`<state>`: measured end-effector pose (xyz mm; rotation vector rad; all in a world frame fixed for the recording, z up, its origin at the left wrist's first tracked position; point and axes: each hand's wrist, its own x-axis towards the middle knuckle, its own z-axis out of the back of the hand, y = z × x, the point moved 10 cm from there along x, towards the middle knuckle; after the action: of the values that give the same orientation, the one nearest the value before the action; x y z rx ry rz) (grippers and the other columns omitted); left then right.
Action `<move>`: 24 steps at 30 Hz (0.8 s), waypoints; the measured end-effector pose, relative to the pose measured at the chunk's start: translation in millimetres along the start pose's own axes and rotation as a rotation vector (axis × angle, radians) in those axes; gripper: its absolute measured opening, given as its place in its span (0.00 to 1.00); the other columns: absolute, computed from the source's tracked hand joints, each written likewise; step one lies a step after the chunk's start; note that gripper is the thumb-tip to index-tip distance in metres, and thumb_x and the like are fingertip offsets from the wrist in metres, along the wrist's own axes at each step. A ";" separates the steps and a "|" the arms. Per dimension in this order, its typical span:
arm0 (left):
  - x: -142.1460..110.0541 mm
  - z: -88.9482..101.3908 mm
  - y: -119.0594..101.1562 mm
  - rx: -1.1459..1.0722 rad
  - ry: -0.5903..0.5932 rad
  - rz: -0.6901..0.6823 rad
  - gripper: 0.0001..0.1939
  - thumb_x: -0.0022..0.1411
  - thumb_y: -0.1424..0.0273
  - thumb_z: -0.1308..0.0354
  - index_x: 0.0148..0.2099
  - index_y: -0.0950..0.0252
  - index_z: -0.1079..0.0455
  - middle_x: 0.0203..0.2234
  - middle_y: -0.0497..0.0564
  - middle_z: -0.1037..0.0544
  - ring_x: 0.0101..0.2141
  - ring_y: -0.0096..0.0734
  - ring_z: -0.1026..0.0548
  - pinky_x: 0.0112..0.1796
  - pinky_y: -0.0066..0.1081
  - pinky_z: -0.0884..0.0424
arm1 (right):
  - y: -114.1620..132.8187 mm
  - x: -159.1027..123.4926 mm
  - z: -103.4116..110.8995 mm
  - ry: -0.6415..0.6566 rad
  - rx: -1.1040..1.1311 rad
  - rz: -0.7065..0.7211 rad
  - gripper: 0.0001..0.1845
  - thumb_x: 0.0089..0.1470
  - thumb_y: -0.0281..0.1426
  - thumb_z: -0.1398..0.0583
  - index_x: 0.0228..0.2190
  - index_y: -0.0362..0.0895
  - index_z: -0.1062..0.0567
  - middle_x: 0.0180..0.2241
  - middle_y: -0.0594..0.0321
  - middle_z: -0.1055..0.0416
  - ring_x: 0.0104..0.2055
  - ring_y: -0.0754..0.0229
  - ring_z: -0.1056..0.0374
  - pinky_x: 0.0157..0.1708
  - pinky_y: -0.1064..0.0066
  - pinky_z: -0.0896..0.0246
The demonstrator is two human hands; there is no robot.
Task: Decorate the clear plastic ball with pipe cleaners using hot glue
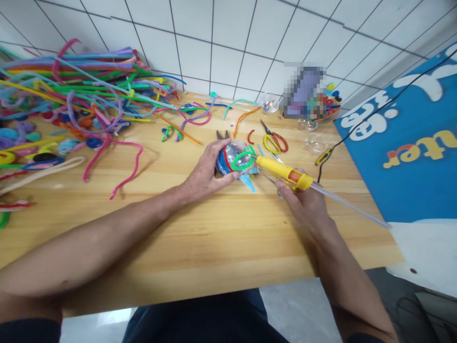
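Observation:
My left hand (205, 171) is wrapped round a clear plastic ball (235, 153) and steadies it on the wooden table. Blue and red pipe cleaners cover the ball's left side, and a green pipe cleaner loop (243, 161) lies across its clear part. A light blue pointed piece (248, 182) sticks out toward me. In my right hand (309, 202) is a yellow glue gun (282, 171) with a long clear glue stick (350, 204) out of its back. Its nozzle points at the ball, close to the green loop; whether they touch I cannot tell.
Scissors (274, 138) with red and yellow handles lie behind the ball. Several pipe cleaners (89, 90) are heaped at the left. Clear plastic half-balls (317, 143) stand at the back right. A black cord (357, 126) runs along the right, by a blue sign (417, 176).

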<state>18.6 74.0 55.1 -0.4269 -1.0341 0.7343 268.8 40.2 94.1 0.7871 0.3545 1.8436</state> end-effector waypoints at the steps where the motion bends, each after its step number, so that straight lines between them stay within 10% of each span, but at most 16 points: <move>1: -0.1 0.0 -0.1 -0.002 -0.001 -0.002 0.42 0.71 0.53 0.32 0.77 0.56 0.48 0.68 0.64 0.32 0.68 0.56 0.30 0.68 0.57 0.30 | -0.1 0.3 -0.6 -0.001 0.009 0.002 0.09 0.68 0.40 0.37 0.38 0.49 0.27 0.28 0.67 0.29 0.28 0.58 0.31 0.31 0.65 0.36; 24: -0.4 -0.7 2.0 -0.033 0.018 0.044 0.43 0.71 0.50 0.33 0.77 0.57 0.47 0.69 0.64 0.33 0.68 0.57 0.31 0.69 0.58 0.32 | -7.8 -0.9 -5.5 0.014 0.050 -0.026 0.11 0.69 0.43 0.37 0.41 0.49 0.24 0.30 0.65 0.25 0.31 0.55 0.28 0.33 0.63 0.33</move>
<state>18.3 75.1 53.2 -0.4854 -1.0241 0.7525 270.9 43.1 85.2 0.7998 0.4194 1.8226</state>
